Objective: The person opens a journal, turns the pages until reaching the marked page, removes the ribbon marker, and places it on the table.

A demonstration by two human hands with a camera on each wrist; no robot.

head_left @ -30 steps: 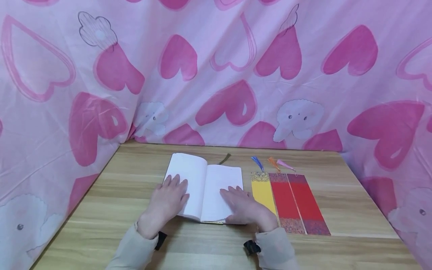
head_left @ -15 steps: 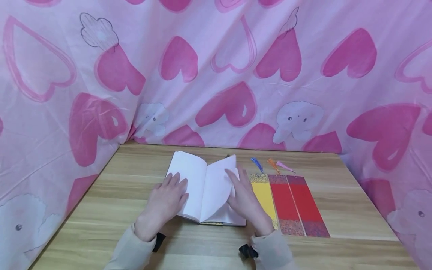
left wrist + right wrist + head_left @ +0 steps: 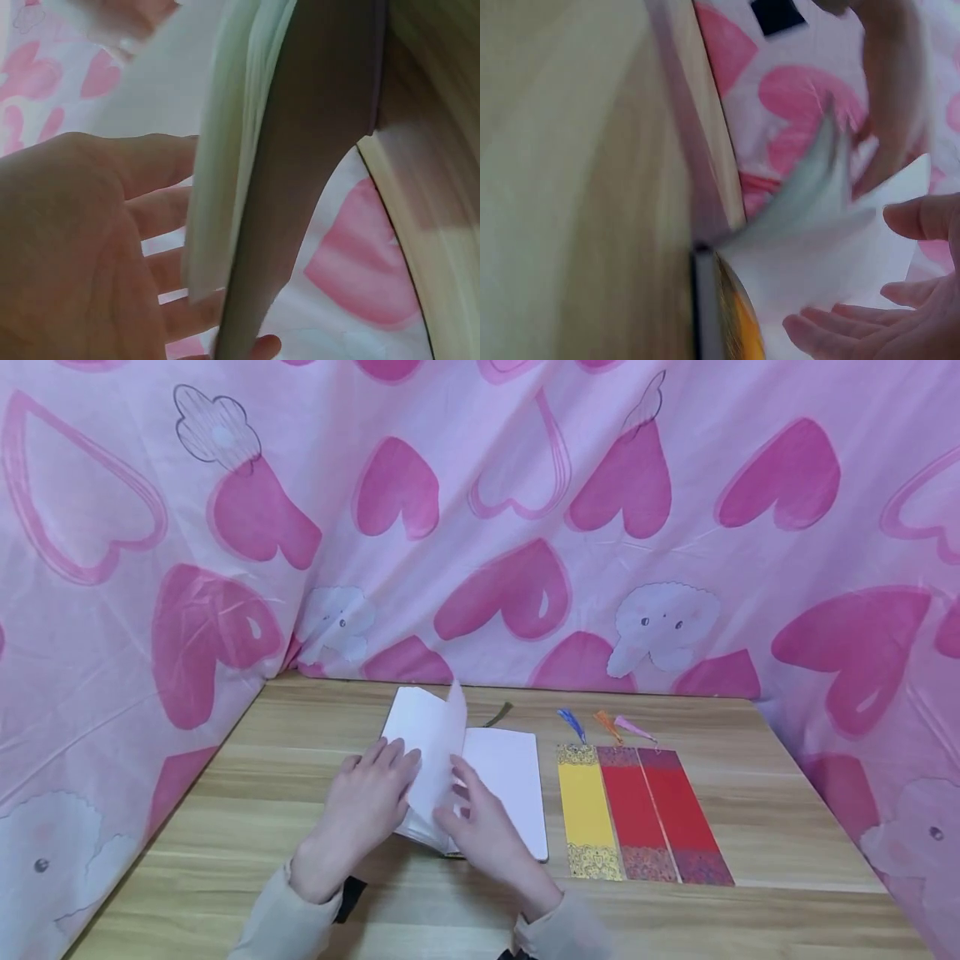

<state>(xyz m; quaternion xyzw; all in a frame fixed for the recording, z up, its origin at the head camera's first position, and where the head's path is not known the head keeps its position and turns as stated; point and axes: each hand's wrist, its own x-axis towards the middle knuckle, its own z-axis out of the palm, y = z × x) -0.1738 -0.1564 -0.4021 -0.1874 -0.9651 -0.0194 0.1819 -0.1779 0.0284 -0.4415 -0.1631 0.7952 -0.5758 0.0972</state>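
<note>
A notebook (image 3: pixel 506 789) with blank white pages lies open on the wooden table in the head view. My left hand (image 3: pixel 363 806) rests with extended fingers on its left-hand pages. A lifted page (image 3: pixel 441 743) stands near the spine, leaning left. Against its right side are the fingers of my right hand (image 3: pixel 483 827), thumb and fingers apart. The left wrist view shows the dark cover (image 3: pixel 315 97) and loose page edges beside my left fingers. Inside the book, a yellow-gold strip (image 3: pixel 748 326) shows at the lower edge in the right wrist view.
Right of the notebook lie a yellow bookmark (image 3: pixel 587 806) and two red bookmarks, one in the middle (image 3: pixel 636 802) and one on the right (image 3: pixel 684 802), with tassels at their tops. A dark ribbon (image 3: pixel 498 714) sticks out above the notebook. Heart-patterned pink cloth (image 3: pixel 502 593) surrounds the table (image 3: pixel 780 827).
My right hand has lifted from the right-hand page and swept left, bringing a page over toward the left side. My left hand has stayed almost in place.
</note>
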